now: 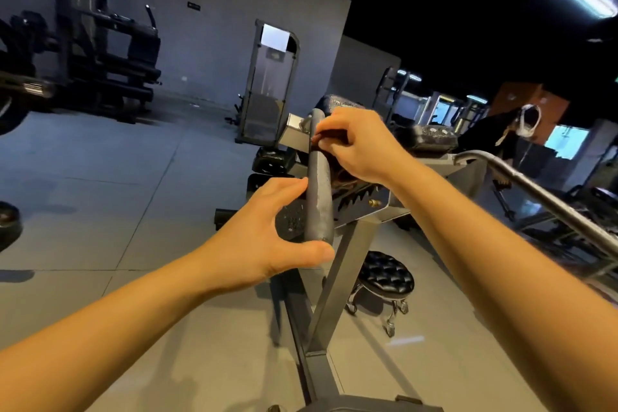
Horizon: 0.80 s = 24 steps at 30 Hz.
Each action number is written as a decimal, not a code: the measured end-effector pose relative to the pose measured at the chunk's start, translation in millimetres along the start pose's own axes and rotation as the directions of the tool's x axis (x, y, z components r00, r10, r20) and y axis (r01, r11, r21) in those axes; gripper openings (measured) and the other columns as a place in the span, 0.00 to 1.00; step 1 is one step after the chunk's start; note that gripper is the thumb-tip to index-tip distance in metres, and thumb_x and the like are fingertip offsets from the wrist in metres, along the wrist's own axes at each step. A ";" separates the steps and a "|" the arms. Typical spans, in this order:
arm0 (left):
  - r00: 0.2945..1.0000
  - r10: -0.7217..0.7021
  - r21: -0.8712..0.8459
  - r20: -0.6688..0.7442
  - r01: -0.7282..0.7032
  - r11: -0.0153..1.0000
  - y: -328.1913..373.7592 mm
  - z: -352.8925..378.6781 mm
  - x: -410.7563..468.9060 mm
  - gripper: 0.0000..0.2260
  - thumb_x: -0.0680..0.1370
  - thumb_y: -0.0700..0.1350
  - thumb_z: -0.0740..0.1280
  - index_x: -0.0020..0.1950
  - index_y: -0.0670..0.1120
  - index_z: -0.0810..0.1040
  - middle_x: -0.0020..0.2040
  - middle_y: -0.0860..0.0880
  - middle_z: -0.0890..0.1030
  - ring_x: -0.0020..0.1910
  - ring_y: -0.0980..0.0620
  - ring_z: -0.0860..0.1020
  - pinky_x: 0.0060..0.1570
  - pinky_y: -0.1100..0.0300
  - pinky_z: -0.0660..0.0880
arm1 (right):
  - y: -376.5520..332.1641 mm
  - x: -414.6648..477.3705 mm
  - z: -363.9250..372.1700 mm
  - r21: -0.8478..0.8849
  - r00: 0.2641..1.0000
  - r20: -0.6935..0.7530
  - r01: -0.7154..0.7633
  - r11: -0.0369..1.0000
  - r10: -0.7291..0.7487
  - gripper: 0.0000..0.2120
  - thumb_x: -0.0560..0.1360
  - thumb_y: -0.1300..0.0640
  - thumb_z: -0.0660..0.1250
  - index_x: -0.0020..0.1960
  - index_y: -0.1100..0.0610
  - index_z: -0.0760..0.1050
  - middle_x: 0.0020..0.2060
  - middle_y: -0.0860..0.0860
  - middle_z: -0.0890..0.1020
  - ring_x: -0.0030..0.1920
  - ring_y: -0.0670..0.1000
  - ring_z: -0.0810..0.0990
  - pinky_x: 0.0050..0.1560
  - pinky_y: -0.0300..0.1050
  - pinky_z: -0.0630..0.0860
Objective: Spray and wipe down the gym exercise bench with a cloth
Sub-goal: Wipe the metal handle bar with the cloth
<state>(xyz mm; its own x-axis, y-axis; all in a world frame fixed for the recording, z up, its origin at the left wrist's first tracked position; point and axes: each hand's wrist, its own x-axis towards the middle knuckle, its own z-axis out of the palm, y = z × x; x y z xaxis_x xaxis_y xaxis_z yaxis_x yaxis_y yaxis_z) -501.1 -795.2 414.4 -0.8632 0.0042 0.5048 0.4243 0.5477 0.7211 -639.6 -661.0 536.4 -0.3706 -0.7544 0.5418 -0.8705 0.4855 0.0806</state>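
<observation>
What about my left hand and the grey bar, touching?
Touching: head view shows the left hand with thumb against the grey bar at its lower end.

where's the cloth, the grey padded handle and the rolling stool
cloth point(330, 136): head view, brown fold against the handle's top
grey padded handle point(319, 184): head view, bare middle stretch
rolling stool point(384, 273): head view, black tufted seat top

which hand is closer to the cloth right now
Right. The right hand pinches the brown cloth against the top of the grey padded bar; the left hand is lower, holding the bar's bottom end.
</observation>
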 end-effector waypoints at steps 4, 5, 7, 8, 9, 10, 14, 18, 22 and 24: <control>1.000 -0.006 -0.028 -0.009 0.006 1.000 1.3 -0.5 -1.9 0.37 0.61 0.71 0.71 0.69 0.73 0.66 0.65 0.76 0.66 0.64 0.79 0.65 0.54 0.75 0.66 | -18.2 -51.8 -10.0 0.167 0.999 0.001 0.046 0.985 -0.047 0.07 0.79 0.60 0.70 0.54 0.53 0.84 0.47 0.37 0.76 0.50 0.39 0.76 0.53 0.35 0.73; 1.000 -0.004 -0.045 -0.016 0.003 0.999 0.8 0.3 -2.4 0.36 0.62 0.70 0.72 0.69 0.72 0.68 0.66 0.74 0.67 0.64 0.77 0.66 0.56 0.73 0.66 | -26.9 -71.9 -16.9 0.197 0.993 0.030 0.103 0.975 -0.111 0.07 0.79 0.61 0.70 0.54 0.53 0.84 0.47 0.37 0.76 0.51 0.38 0.76 0.53 0.33 0.72; 1.000 0.009 -0.066 -0.026 -0.011 0.998 1.1 2.2 -2.3 0.36 0.64 0.67 0.75 0.71 0.70 0.70 0.67 0.71 0.69 0.66 0.73 0.68 0.59 0.70 0.67 | -37.1 -99.1 -27.2 0.244 0.972 0.060 0.207 0.947 -0.228 0.08 0.79 0.62 0.70 0.56 0.54 0.84 0.48 0.36 0.77 0.53 0.38 0.77 0.55 0.32 0.73; 0.999 0.011 -0.074 -0.033 -0.014 0.997 1.7 2.4 -1.9 0.35 0.65 0.65 0.78 0.70 0.70 0.71 0.67 0.71 0.70 0.66 0.73 0.69 0.59 0.70 0.67 | -36.0 -98.6 -29.7 0.236 0.966 0.067 0.228 0.945 -0.250 0.08 0.79 0.61 0.70 0.55 0.53 0.84 0.48 0.37 0.77 0.53 0.39 0.77 0.54 0.32 0.73; 0.999 0.006 -0.082 -0.035 -0.009 0.997 2.5 2.2 -1.9 0.33 0.66 0.63 0.79 0.68 0.71 0.71 0.66 0.72 0.70 0.64 0.75 0.68 0.58 0.71 0.66 | -32.1 -90.9 -29.7 0.203 0.965 0.068 0.236 0.950 -0.254 0.08 0.79 0.61 0.70 0.55 0.52 0.84 0.47 0.38 0.77 0.52 0.40 0.77 0.52 0.33 0.74; 0.999 -0.004 -0.085 -0.035 0.001 0.996 3.5 1.9 -2.2 0.32 0.66 0.63 0.80 0.66 0.71 0.71 0.65 0.73 0.70 0.63 0.77 0.68 0.56 0.73 0.66 | -26.5 -77.9 -25.9 0.162 0.969 0.060 0.230 0.960 -0.242 0.07 0.79 0.61 0.70 0.54 0.51 0.84 0.47 0.40 0.77 0.50 0.41 0.77 0.51 0.34 0.74; 0.999 -0.021 -0.008 -0.045 0.021 1.000 3.0 0.6 -5.2 0.40 0.60 0.71 0.72 0.71 0.68 0.67 0.66 0.74 0.67 0.62 0.80 0.65 0.53 0.77 0.66 | 7.8 -11.4 1.6 0.088 0.999 -0.038 0.006 0.996 -0.002 0.07 0.80 0.58 0.70 0.56 0.52 0.85 0.47 0.43 0.79 0.50 0.47 0.77 0.58 0.51 0.77; 1.000 -0.011 0.028 -0.016 0.012 1.000 3.9 -4.0 -3.6 0.42 0.60 0.72 0.72 0.73 0.69 0.63 0.68 0.75 0.64 0.64 0.80 0.63 0.55 0.76 0.65 | -2.2 -33.6 2.8 0.180 0.998 -0.064 0.009 0.984 0.002 0.07 0.79 0.61 0.70 0.54 0.53 0.85 0.47 0.41 0.78 0.51 0.42 0.77 0.56 0.43 0.76; 0.999 -0.002 -0.004 0.054 0.003 1.000 2.9 -11.2 5.3 0.41 0.66 0.64 0.80 0.74 0.68 0.66 0.71 0.71 0.66 0.69 0.71 0.67 0.64 0.66 0.66 | -23.6 -92.7 -17.8 0.286 0.978 0.007 0.198 0.938 -0.209 0.08 0.79 0.60 0.70 0.56 0.53 0.84 0.48 0.39 0.78 0.52 0.42 0.78 0.53 0.32 0.73; 0.998 -0.006 0.025 0.064 0.004 1.000 2.6 -14.1 7.9 0.40 0.66 0.63 0.80 0.74 0.68 0.66 0.70 0.73 0.66 0.68 0.74 0.66 0.62 0.72 0.66 | -13.4 -76.2 -14.8 0.269 0.982 -0.008 0.182 0.946 -0.186 0.07 0.79 0.59 0.70 0.55 0.52 0.83 0.48 0.39 0.78 0.51 0.41 0.78 0.53 0.31 0.73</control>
<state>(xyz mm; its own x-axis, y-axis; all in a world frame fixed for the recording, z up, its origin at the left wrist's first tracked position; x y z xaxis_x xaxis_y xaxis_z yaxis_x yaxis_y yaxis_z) -503.0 -805.6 427.0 -0.8812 0.0544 0.4696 0.4139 0.5687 0.7108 -594.9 -603.5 506.3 -0.1991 -0.8280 0.5242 -0.9778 0.2032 -0.0505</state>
